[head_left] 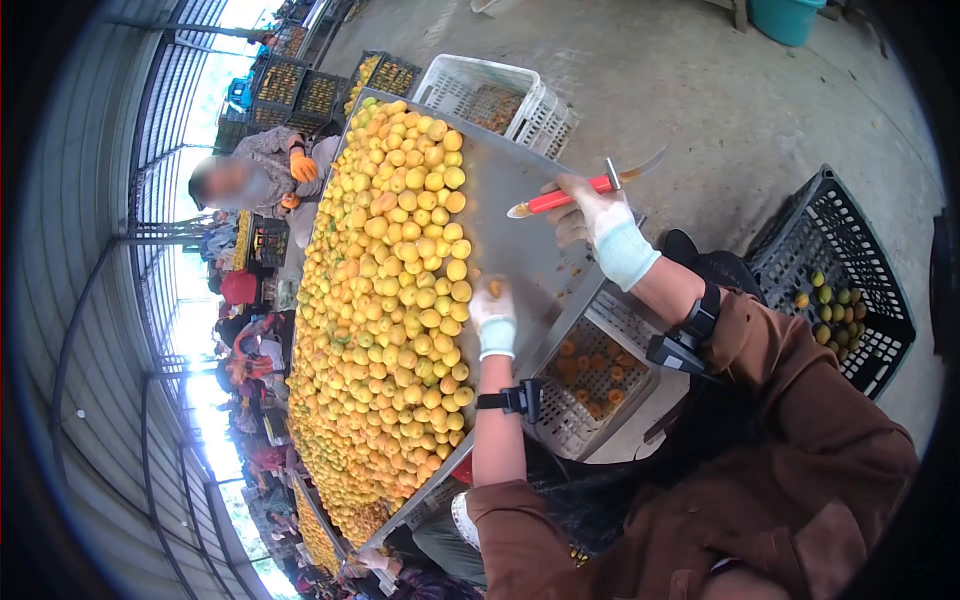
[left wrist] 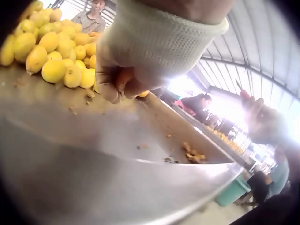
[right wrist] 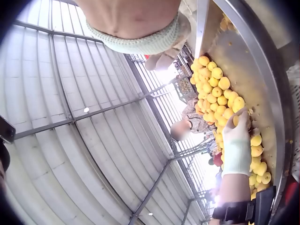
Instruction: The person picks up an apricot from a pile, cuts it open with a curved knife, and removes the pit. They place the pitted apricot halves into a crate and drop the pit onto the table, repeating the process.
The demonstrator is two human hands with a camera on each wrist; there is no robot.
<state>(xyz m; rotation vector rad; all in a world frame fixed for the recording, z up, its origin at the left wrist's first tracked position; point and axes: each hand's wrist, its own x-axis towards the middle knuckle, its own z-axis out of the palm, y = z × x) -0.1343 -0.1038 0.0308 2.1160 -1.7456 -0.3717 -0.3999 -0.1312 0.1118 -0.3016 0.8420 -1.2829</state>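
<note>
A metal bench (head_left: pixel 510 185) is being shown from above, its surface partly covered by a large pile of yellow-orange fruit (head_left: pixel 400 250). The left hand (head_left: pixel 490 308), in a pale glove, is being held over the bench just beside the pile. Its fingers are being kept curled around a small orange fruit (left wrist: pixel 124 78), pinched near the fingertips. Because the fruit is being partly hidden by the glove, it cannot be told whether it is whole or already opened.

The right hand (head_left: pixel 597 215), also gloved, is being held apart from the left, over the bench near its edge. Its fingers are being closed around the red handle of a cutting tool (head_left: pixel 575 201); a curved blade is being pointed away from the pile at one end, and a short tip is being shown at the other. The blade is not being touched to the fruit.

Below the bench edge, orange fruit pieces (head_left: pixel 600 375) are being held in a white crate (head_left: pixel 590 440). On the floor, greener fruit (head_left: pixel 840 312) is being held in a black crate (head_left: pixel 868 222). Across the pile, a person in orange gloves (head_left: pixel 270 165) is being seen.

The step in hand is being judged as the taking up of one fruit for working with the tool. For the next move, a steady pinch and a careful meeting of tool and fruit are being called for, with the left fingertips being kept clear of the blade.
</note>
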